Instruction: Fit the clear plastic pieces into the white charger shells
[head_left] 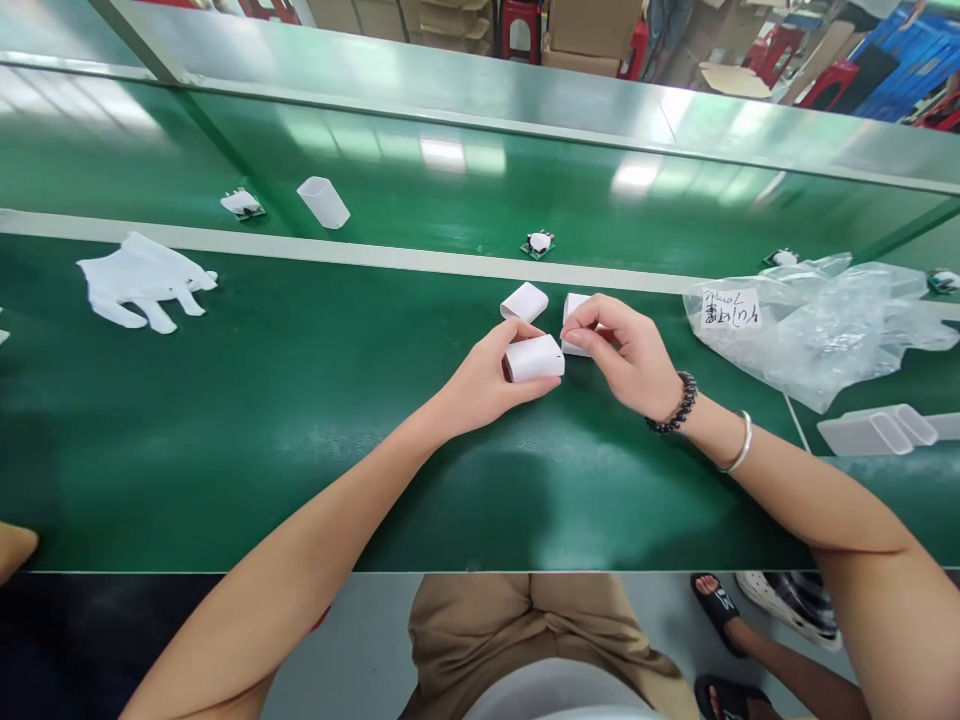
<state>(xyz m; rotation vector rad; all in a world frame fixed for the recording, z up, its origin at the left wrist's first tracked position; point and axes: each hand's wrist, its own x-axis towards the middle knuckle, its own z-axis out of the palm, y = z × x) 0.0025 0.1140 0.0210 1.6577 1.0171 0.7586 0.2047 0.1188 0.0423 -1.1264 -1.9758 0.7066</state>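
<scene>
My left hand [491, 375] is wrapped round a white plastic sleeve [534, 358] with a small dark mark near its right end. Just to the right, my right hand [626, 355] has its thumb and forefinger pinched together; whatever is between them is too small to make out. Partly behind those fingers lies another white piece [574, 305], mostly covered. A third white sleeve [525, 301], a short flattened tube, rests on the green table just beyond my left hand.
Beyond a pale strip [360, 257] sit small circuit boards [538, 243] and a translucent sleeve [324, 202]. A white glove [146, 283] lies at left. On the right are a labelled plastic bag [817, 320] and more translucent sleeves [874, 430]. Another person's feet [720, 610] show below.
</scene>
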